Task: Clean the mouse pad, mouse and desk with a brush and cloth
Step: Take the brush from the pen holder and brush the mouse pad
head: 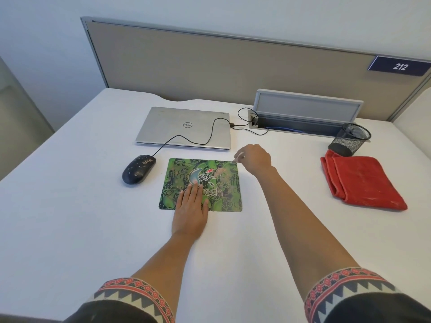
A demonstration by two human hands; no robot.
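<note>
while the left hand (pixel 190 212) is laid flat on the near half of the mouse pad (pixel 217 194), its fingers straight and pressed together, the right hand (pixel 253 159) is held over the pad's far right corner. its fingers are curled, and a thin pale object (pixel 234 161) is pinched between thumb and forefinger; what it is cannot be told. the green patterned pad is placed on the white desk (pixel 70 206), in front of a closed silver laptop (pixel 184 122), and a patch of pale crumbs (pixel 219 172) is seen on its far right part. the black mouse (pixel 138 169), also speckled with crumbs, is set on the desk just left of the pad, apart from it; its cable (pixel 179 135) is run across the laptop lid. the red cloth (pixel 361 180) is folded well to the right, touched by neither hand, beside a black mesh cup (pixel 351 138).
</note>
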